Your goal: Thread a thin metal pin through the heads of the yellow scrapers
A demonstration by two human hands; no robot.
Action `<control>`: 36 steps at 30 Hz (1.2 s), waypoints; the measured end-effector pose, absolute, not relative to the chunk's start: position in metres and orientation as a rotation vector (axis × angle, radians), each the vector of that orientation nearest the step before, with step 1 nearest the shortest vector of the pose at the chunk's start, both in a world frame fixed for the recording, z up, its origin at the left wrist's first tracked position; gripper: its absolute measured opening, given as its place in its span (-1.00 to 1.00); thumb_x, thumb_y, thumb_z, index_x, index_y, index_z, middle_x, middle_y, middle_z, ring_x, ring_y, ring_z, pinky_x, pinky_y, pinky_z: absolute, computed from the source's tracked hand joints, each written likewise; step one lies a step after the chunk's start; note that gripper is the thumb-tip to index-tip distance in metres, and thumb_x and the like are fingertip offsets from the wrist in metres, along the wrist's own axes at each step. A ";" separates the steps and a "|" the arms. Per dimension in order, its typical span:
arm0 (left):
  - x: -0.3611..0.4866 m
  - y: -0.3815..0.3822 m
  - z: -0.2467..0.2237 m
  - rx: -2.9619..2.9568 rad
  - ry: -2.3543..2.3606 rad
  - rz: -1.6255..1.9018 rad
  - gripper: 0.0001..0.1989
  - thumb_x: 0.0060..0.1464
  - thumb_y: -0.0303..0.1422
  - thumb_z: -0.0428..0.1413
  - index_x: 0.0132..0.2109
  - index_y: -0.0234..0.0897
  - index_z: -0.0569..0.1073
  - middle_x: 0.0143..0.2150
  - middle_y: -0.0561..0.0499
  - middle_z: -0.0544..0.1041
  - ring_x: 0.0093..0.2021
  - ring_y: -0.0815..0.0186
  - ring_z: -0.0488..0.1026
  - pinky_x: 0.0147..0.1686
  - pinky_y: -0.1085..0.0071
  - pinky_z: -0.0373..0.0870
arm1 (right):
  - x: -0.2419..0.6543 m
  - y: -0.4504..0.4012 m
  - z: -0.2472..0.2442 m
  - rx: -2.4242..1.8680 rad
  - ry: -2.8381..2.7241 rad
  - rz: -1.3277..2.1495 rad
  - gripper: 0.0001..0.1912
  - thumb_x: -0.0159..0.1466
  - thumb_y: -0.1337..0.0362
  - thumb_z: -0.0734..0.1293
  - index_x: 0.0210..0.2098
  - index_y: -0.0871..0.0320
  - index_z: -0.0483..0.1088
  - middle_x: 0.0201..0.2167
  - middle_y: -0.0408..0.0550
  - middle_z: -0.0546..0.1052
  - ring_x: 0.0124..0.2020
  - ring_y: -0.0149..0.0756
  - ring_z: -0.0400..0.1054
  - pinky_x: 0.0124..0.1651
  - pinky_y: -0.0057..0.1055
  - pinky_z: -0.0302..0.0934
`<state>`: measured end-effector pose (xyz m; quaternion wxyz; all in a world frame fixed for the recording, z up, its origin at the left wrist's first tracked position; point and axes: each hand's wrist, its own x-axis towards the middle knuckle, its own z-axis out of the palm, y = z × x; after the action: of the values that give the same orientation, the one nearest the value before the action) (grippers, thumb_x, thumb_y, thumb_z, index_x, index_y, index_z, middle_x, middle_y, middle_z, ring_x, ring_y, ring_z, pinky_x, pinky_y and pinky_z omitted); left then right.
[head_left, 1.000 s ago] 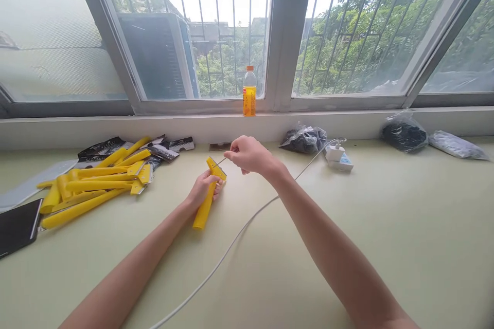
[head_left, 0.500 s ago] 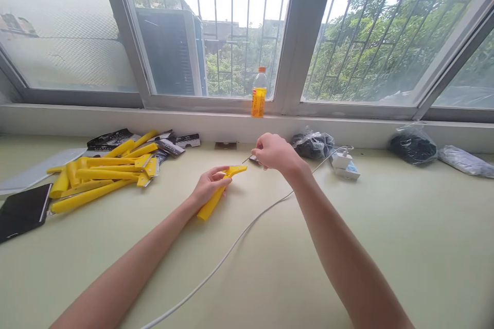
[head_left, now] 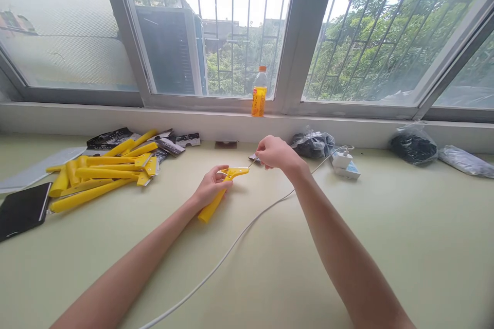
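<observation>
My left hand (head_left: pixel 213 185) is wrapped round the handle of a yellow scraper (head_left: pixel 212 208), whose wide head points up and to the right just above the table. In my closed right hand (head_left: pixel 276 152) is a thin metal rod (head_left: pixel 253 161), like a hex key or slim screwdriver. Its tip meets the right end of the scraper's head, near a screw spot. My fingers hide the rod's other end. A small dark card (head_left: pixel 254 158) lies partly behind my right hand.
A pile of yellow scrapers (head_left: pixel 104 174) and black packaging (head_left: pixel 110 138) lies left, beside a dark tablet-like slab (head_left: pixel 23 212). A white cable (head_left: pixel 231 253) crosses the table to a charger (head_left: pixel 341 160). Bagged dark items (head_left: pixel 413 145) line the wall; a bottle (head_left: pixel 259 97) stands on the sill.
The rod's tip has come down from just off the scraper to its head's right end. The scraper has shifted slightly right in my left hand.
</observation>
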<state>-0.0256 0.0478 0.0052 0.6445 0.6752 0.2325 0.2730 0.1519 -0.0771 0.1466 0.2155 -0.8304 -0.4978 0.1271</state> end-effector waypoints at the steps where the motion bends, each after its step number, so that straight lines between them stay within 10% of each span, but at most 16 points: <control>1: -0.026 0.048 0.005 1.530 0.506 0.618 -0.32 -0.03 -0.32 0.35 0.21 -0.28 0.31 -0.24 0.01 0.48 -0.51 0.41 0.44 -0.56 0.44 0.40 | 0.154 -0.076 0.145 -2.288 -1.383 0.375 -0.91 0.20 0.37 0.32 -0.30 0.21 0.47 -0.50 0.04 0.58 -0.43 -0.25 0.48 -0.36 -0.43 0.27; 13: -0.030 0.052 0.003 1.524 0.449 0.600 -0.32 -0.01 -0.30 0.35 0.23 -0.22 0.31 -0.15 -0.10 0.53 -0.51 0.41 0.44 -0.57 0.45 0.41 | 0.180 -0.075 0.138 -2.183 -1.358 0.600 -0.90 0.23 0.34 0.37 -0.35 0.28 0.50 -0.51 0.06 0.57 -0.47 -0.27 0.48 -0.40 -0.43 0.37; 23: -0.030 0.053 0.002 1.430 0.440 0.660 0.11 -0.05 -0.36 0.38 0.48 -0.21 -0.11 -0.08 -0.19 0.57 -0.44 0.34 0.49 -0.56 0.44 0.40 | 0.197 -0.072 0.126 -2.187 -1.376 0.664 -0.84 0.25 0.23 0.40 -0.38 0.22 0.52 -0.55 -0.11 0.41 -0.55 -0.41 0.33 -0.46 -0.45 0.33; 36: -0.030 0.053 0.003 1.433 0.407 0.640 0.04 -0.05 -0.37 0.38 0.46 -0.22 -0.02 -0.11 -0.17 0.58 -0.49 0.39 0.44 -0.57 0.44 0.38 | 0.198 -0.065 0.117 -2.098 -1.417 0.703 -0.77 0.28 0.13 0.37 -0.33 0.18 0.55 -0.56 -0.17 0.32 -0.53 -0.45 0.22 -0.48 -0.51 0.27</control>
<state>-0.0302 0.0528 0.0035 0.6891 0.6404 0.1819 0.2862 0.1981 -0.0652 0.1169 0.2545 -0.7722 -0.5216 0.2587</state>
